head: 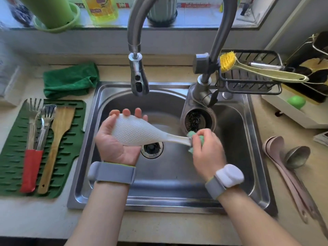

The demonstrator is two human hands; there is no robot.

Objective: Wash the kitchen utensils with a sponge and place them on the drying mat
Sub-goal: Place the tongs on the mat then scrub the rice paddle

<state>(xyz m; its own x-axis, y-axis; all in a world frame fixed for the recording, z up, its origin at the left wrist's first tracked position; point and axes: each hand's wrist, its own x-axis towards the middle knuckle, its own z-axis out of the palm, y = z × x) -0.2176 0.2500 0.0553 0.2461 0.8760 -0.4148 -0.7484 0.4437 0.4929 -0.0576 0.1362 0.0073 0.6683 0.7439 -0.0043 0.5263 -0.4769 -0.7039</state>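
Utensils are split up around the sink right now, which sits mid-worktop with the tap hanging over the basin. Green mat lies along the worktop's left edge, just beside the sink, and it's got a red-handled fork, a slotted steel turner and a wooden spatula lined up side by side on it. Folded green cloth sits behind the mat. Over on the right side of the worktop, a couple of pink spoons and a steel ladle are lying together.

White rice paddle is held over the basin, above the drain. Left hand cups the paddle's head from underneath, fingers curled up round its far edge. Right hand is squeezing a green sponge round the paddle's handle, fingers wrapped tight on it.
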